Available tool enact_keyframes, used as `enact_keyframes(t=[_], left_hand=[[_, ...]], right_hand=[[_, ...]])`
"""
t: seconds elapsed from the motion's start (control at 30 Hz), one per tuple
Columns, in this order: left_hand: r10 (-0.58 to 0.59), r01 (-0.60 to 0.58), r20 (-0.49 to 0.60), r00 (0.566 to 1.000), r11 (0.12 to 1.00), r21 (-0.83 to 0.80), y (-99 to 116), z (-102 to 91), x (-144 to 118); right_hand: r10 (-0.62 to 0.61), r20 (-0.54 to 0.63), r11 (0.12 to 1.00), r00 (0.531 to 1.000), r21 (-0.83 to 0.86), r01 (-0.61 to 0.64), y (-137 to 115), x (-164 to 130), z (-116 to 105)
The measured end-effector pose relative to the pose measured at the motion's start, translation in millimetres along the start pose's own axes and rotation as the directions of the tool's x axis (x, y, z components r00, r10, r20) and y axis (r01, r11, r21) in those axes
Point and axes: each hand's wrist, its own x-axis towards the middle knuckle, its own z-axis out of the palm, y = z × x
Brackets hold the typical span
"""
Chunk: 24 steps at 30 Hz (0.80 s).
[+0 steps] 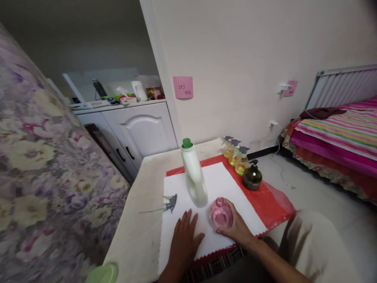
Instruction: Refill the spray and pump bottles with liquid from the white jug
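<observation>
Head view. Left hand [184, 235] lies flat, palm down, fingers spread and holding nothing, on the white cloth [218, 184] near its front edge. Right hand [235, 226] wraps around the pink glass bottle [220, 214], fingers closed on its far side; bottle stands on the cloth, neck open, no cap on it. The two hands sit close together, bottle just right of the left fingertips.

Just behind the hands: tall white detergent bottle [194, 177] with green cap, upright on the cloth, leaning slightly in the lens. Left of it, a grey-green spray pump head [170, 203] with its thin dip tube lies on its side at the cloth's left edge.

Under the cloth, a red plastic sheet [277, 204] covers part of the beige table [138, 220]. On the red sheet to the right: a dark green pump bottle [252, 177]; behind it, a row of three yellow spray bottles [235, 155], touching or nearly so.

Lower left corner: green lid [103, 274], partly cut off.

Background: white cabinet [138, 129] with clutter, pink sticky note [183, 87] on wall, striped bed [338, 133] right.
</observation>
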Motion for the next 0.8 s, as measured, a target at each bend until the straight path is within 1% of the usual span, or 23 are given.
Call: enact_keyframes(t=[0.1,0.2,0.37,0.5,0.6,0.67,0.7,0.8], left_hand=[[0.030,-0.033,0.031,0.999,0.995,0.091,-2,-4.3,-1],[0.022,-0.027,0.035,0.999,0.989,0.143,-3,-7.9,1],[-0.041,0.037,0.019,0.999,0.978,0.208,1,-3.7,-2],[-0.097,0.097,-0.011,0.995,0.965,0.243,7,-0.8,-6],[-0.112,0.115,-0.024,0.993,0.960,0.257,10,-2.0,-7],[-0.107,0.110,-0.026,0.994,0.959,0.261,11,-3.3,-6],[-0.105,0.108,-0.027,0.994,0.959,0.261,11,-3.8,-6],[-0.116,0.119,-0.028,0.993,0.959,0.257,10,-4.4,-5]], right_hand=[[0.016,-0.003,1.000,1.000,0.000,-0.016,3,3,-1],[0.025,0.009,1.000,1.000,-0.002,-0.025,2,5,-3],[0.017,0.036,1.000,0.999,-0.022,-0.017,1,10,-6],[-0.004,0.111,0.997,0.994,-0.075,0.012,4,7,-16],[-0.071,0.179,0.980,0.981,-0.169,0.102,9,0,-39],[-0.145,0.161,0.948,0.976,-0.261,0.183,14,-3,-63],[-0.170,0.114,0.923,0.979,-0.330,0.198,17,-4,-77],[-0.132,-0.060,0.902,0.989,-0.422,0.095,29,0,-125]])
